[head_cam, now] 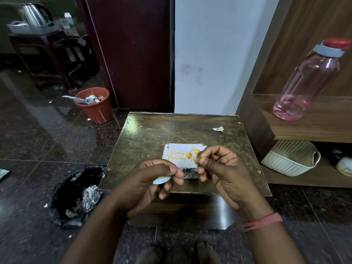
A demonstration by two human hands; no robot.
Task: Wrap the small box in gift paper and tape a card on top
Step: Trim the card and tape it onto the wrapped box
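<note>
Box [187, 173]: wrapped, just beyond the fingers
Card [182, 156]: lying on top, untaped
Left hand [152, 184]: fingers pinch tape roll [161, 180]
Right hand [221, 168]: fingers pinch tape end
Left: taping

A pink bottle [308, 80] stood on the wooden shelf [314, 128], above a white basket [291, 159]; an orange bin [95, 105] sat on the floor.

A small dark wooden table [152, 134] with a worn, glossy top stands at the centre of the frame on a dark speckled stone floor [38, 141]. On it lies a wrapped box [187, 173] topped by a "Happy Birthday" card [181, 156], and a paper scrap [218, 129] lies toward its upper right corner.
</note>
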